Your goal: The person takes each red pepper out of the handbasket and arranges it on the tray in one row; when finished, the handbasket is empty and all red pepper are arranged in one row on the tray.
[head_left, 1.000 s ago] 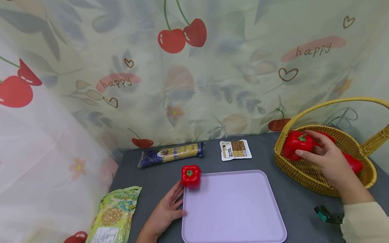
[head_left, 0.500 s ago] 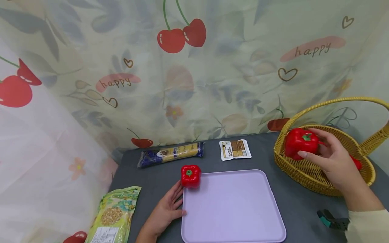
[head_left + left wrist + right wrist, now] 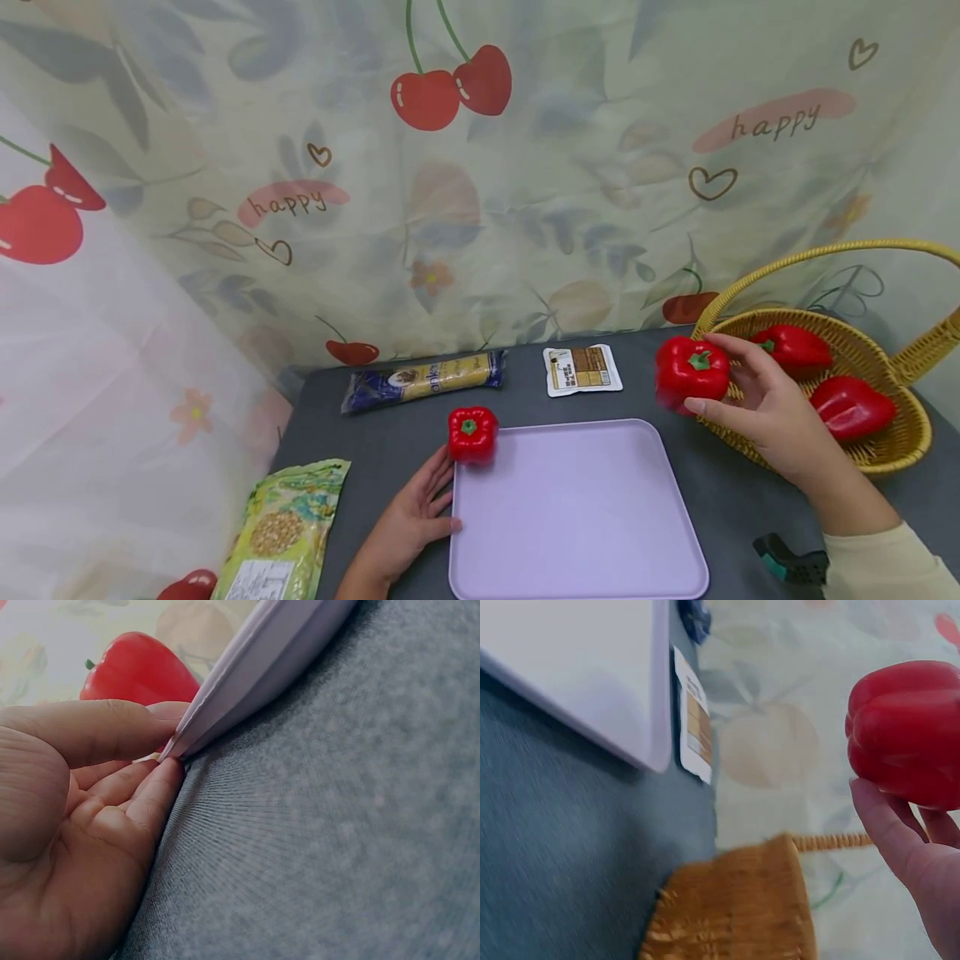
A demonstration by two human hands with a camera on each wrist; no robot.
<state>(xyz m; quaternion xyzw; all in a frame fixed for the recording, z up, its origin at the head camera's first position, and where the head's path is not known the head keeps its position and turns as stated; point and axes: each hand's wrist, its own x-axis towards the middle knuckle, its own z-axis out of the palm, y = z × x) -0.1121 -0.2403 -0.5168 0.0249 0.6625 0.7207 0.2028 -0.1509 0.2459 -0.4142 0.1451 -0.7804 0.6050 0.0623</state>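
My right hand (image 3: 783,421) grips a red bell pepper (image 3: 692,372) with a green stem, held up at the left rim of the wicker basket (image 3: 903,446). In the right wrist view this bell pepper (image 3: 907,735) sits above the thumb and fingers, off the table. My left hand (image 3: 408,517) pinches the left edge of the pale purple tray (image 3: 577,517). Seen from the left wrist, the thumb lies over the tray rim (image 3: 247,682) and the fingertips are under it. Another red bell pepper (image 3: 472,435) rests on the tray's far left corner, just beyond the left fingers.
Two more red peppers, one behind (image 3: 798,350) and one in front (image 3: 855,408), lie in the basket. A blue and yellow packet (image 3: 423,382) and a small white pouch (image 3: 582,370) lie behind the tray. A green bag of grains (image 3: 281,533) is at left. A dark strap (image 3: 791,560) is near the right sleeve.
My right hand has lifted the bell pepper out of the basket and carried it left past the rim. The left hand and tray have stayed in place.
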